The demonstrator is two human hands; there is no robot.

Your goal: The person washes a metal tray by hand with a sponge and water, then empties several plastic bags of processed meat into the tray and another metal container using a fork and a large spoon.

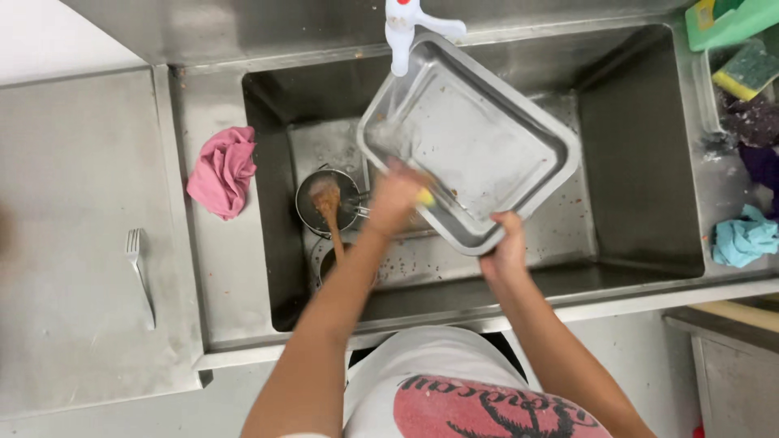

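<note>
While water runs from a white tap (403, 32) at the sink's back edge, a person stands at a steel sink (641, 162) washing a metal baking tray (479, 138). On the steel worktop at far left lies a fork (139, 272); a pink cloth (223, 170) sits crumpled on the sink's left rim. Inside the basin, low left, a wooden spoon (330, 215) rests across a small strainer (324, 199). The left hand (395, 199) is closed around a yellow sponge (425, 196), pressed against the tray's lower edge. The right hand (507, 243) grips the tray's near corner, tilting it under the stream, seemingly so water drains. Sponges (751, 69) and a blue cloth (745, 237) lie on the right rim.
</note>
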